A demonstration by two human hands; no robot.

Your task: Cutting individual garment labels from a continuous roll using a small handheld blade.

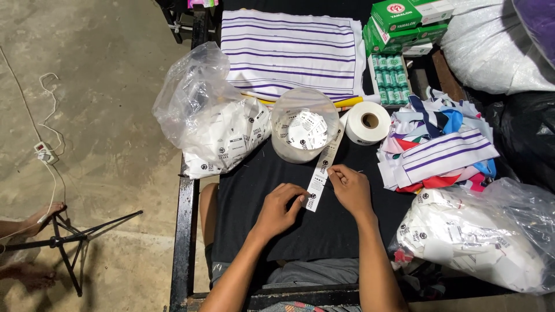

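Both hands worked one label strip (321, 170) over black cloth (300, 225): my left hand (281, 203) pinched its lower end, my right hand (349, 186) gripped the middle. Cut labels half-filled the tub (304, 125); the roll (368, 122) remained.

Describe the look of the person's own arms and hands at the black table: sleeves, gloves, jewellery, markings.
Both forearms are bare to the bottom edge of the picture, with no sleeve in view. The left hand and the right hand wear no gloves. No watch, bracelet, ring or marking shows on either wrist or hand.
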